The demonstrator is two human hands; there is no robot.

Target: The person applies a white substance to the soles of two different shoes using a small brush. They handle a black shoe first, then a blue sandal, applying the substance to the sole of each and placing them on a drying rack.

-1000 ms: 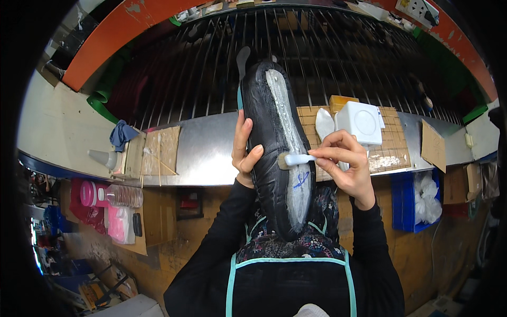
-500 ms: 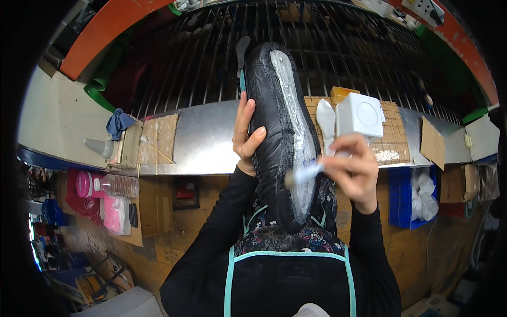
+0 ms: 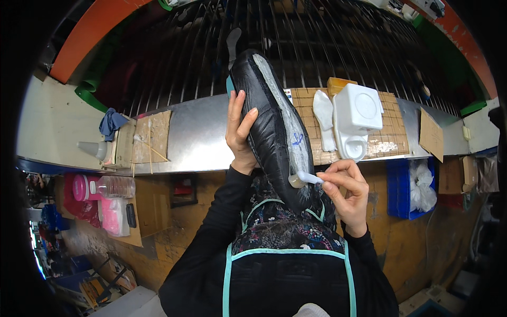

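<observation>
A black, wrinkled shoe upper [image 3: 260, 124] on a form is tilted with its underside toward me; its top leans left. A pale, wet-looking strip [image 3: 282, 105] with a blue mark runs along that underside. My left hand [image 3: 240, 137] grips the upper's left side, thumb on the front and fingers behind. Between the thumb and fingers of my right hand [image 3: 347, 193] is a small brush [image 3: 309, 177] with a whitish handle. Its tip touches the strip near the lower end.
On a brown mat [image 3: 391, 142] stand a white lidded container [image 3: 363, 108] and a white sole-shaped piece [image 3: 323, 113]. Metal bars [image 3: 185, 58] lie beyond the steel bench [image 3: 198, 132]. A stick-covered board [image 3: 153, 140] is left; a blue crate [image 3: 398, 193] sits right.
My right hand has brought the brush down and slightly right, toward the lower end of the strip. The upper's top has shifted left with my left hand still on it.
</observation>
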